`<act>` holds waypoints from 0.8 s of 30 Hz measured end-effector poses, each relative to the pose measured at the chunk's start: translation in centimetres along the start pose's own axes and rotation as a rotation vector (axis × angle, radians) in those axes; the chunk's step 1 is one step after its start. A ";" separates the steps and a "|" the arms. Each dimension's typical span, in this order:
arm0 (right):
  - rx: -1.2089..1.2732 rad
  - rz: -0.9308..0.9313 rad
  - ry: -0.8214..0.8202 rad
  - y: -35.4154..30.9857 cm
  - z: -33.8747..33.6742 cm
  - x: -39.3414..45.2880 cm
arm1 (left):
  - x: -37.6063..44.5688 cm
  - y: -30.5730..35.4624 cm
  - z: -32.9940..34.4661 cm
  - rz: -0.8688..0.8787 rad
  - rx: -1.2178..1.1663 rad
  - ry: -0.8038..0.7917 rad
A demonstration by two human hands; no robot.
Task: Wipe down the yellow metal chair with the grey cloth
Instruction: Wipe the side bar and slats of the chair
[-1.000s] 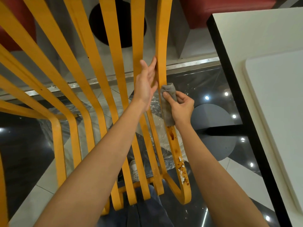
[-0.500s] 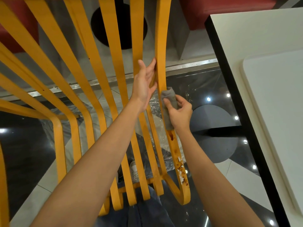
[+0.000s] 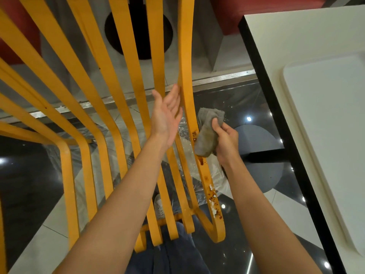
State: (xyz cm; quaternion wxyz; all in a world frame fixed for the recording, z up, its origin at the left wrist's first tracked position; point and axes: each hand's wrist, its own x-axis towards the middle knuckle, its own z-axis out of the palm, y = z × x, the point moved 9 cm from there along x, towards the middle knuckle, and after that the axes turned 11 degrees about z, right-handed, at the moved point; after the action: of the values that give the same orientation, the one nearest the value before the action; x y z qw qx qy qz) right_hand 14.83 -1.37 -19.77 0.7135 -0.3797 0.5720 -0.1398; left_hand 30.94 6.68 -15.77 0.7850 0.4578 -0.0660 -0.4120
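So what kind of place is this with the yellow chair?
Probably a cafe or food court. The yellow slatted chair has food bits stuck on it, a white table with a white tray stands beside it, and red seating sits behind.

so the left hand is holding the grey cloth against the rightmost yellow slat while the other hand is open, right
Not quite: the head view shows the right hand holding the grey cloth against the rightmost yellow slat. The left hand is the open one, fingers straight, beside that slat.
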 end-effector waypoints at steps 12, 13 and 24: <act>-0.745 -0.397 0.229 0.1 2.6 -3.5 | -7.9 -5.8 -0.1 -0.021 0.146 0.051; -0.708 -0.400 0.245 -0.2 2.5 -3.4 | -7.7 -5.7 -0.2 -0.023 0.149 0.060; -0.628 -0.369 0.271 -0.5 2.2 -2.7 | -7.7 -6.3 -0.6 -0.024 0.095 0.095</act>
State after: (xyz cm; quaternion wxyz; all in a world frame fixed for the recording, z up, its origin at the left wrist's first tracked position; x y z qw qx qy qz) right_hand 16.16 0.87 -17.36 0.4433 -0.6545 0.5980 -0.1326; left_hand 22.54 10.98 -18.90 0.7596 0.5145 -0.0428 -0.3955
